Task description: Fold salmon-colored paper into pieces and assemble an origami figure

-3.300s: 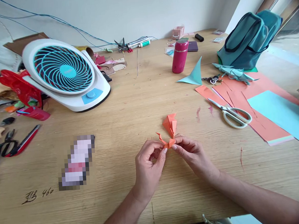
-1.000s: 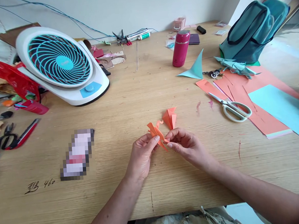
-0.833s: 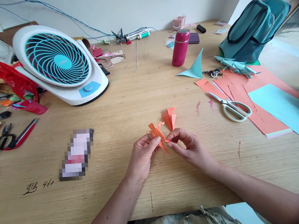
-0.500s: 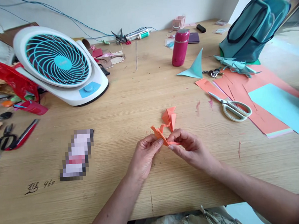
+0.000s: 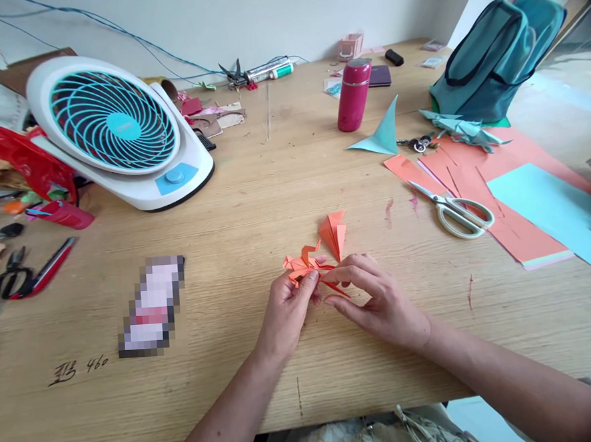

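Note:
My left hand (image 5: 289,308) pinches an orange origami figure (image 5: 301,266) between thumb and fingers, just above the table. Several small folded limbs stick out of the figure, and two thin strips trail from it toward the right. My right hand (image 5: 375,296) is beside these strips, its fingertips against them and its thumb spread apart below. Part of the figure is hidden behind the fingers. Behind the hands, a second folded orange paper piece (image 5: 334,233) lies on the wooden table (image 5: 236,231).
White-handled scissors (image 5: 458,214) rest on orange and blue paper sheets (image 5: 544,199) at right. A magenta bottle (image 5: 354,96), folded blue paper (image 5: 381,136), keys (image 5: 417,144) and a teal bag (image 5: 486,69) stand behind. A fan (image 5: 119,125) and a blurred-out phone (image 5: 153,306) are left.
The orange figure has been turned in my left hand, so its folded limbs now show on the left. My right thumb has moved away from the fingers, loosening its pinch.

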Demonstrator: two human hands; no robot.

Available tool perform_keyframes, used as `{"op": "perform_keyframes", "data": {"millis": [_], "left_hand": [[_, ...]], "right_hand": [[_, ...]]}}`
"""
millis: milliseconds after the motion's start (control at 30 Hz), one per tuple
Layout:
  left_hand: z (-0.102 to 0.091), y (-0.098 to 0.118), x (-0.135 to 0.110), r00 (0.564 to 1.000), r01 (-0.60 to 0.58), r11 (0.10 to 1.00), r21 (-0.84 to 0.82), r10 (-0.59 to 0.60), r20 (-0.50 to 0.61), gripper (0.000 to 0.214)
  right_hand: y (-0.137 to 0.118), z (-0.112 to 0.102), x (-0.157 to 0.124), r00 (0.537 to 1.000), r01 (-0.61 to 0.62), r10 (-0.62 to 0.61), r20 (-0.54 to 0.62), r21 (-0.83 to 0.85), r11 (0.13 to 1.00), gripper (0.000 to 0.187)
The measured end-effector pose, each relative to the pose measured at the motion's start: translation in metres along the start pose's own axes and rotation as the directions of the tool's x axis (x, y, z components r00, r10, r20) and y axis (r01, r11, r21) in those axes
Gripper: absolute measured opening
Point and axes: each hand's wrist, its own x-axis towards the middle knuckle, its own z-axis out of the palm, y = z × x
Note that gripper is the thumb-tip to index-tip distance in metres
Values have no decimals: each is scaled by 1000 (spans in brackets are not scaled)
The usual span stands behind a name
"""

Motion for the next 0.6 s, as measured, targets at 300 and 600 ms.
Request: {"op": "perform_keyframes", "data": {"millis": [300,600], "left_hand": [[-3,3,2,999,34,999,7,-34,-2,36],[-2,0,2,999,24,999,-24,-23,40,33]], "right_hand": [[10,-9,3,907,-418,408,102,327,847,20],[9,-5,2,992,-114,99,81,211,971,26]]}}
